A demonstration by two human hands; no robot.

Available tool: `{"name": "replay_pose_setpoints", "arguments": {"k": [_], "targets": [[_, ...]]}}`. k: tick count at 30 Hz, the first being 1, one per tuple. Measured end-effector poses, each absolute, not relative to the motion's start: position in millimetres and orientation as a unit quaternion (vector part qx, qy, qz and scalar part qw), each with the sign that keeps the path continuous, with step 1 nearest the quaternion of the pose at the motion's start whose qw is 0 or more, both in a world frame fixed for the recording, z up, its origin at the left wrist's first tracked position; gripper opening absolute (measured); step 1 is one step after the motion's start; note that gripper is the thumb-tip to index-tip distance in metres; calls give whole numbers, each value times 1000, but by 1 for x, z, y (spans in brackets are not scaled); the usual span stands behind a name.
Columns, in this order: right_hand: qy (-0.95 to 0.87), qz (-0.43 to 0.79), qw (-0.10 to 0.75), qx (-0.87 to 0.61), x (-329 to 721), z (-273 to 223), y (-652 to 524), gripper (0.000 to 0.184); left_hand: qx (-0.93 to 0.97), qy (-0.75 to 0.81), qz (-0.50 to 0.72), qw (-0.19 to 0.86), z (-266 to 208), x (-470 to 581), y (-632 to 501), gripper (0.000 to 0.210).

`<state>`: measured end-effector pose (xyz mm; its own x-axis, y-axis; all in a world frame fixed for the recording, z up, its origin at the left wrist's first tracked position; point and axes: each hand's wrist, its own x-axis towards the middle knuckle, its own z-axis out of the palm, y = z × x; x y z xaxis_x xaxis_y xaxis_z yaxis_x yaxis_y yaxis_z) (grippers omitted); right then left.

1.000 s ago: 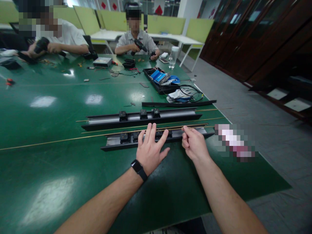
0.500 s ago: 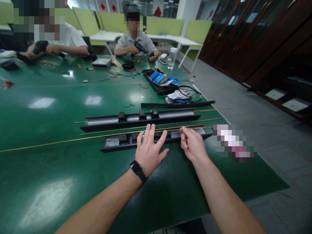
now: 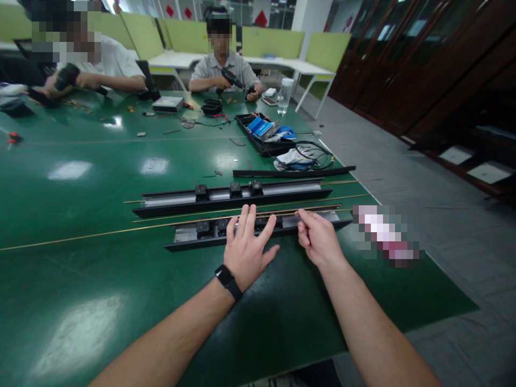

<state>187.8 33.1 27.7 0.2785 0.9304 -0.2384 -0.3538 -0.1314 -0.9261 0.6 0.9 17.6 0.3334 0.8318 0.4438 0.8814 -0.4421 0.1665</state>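
My left hand [image 3: 250, 244], fingers spread and a dark watch on its wrist, lies over the nearer black channel [image 3: 189, 245]. Several small black blocks [image 3: 204, 229] sit along that channel's pale inside, some partly covered by my fingers. Thumb and forefinger of my right hand [image 3: 318, 236] are pinched together at a thin brass-coloured rod [image 3: 97, 235], above the channel's right part. This rod runs along the channel's far side and reaches far out to the left; the exact grip is hard to see. A second thin rod [image 3: 161, 218] lies just beyond.
Behind lies another black channel [image 3: 282, 192] with three black blocks, then a black strip [image 3: 290, 172]. A black tray [image 3: 252, 137] with blue items, gloves [image 3: 296, 157] and cables stands farther back. Two people across the green table [image 3: 121, 290] hold power drills. A pixelated patch covers something at right.
My right hand's pinched fingers have shifted very slightly left along the rod. My left hand and the channels look the same.
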Motion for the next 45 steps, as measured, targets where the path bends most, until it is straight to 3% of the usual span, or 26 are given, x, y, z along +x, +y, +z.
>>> {"name": "replay_pose_setpoints", "arguments": {"k": [45], "targets": [[-253,529,612,-531,185,30,33,29,-817,-524,-235,53,17,1,1,67]]}}
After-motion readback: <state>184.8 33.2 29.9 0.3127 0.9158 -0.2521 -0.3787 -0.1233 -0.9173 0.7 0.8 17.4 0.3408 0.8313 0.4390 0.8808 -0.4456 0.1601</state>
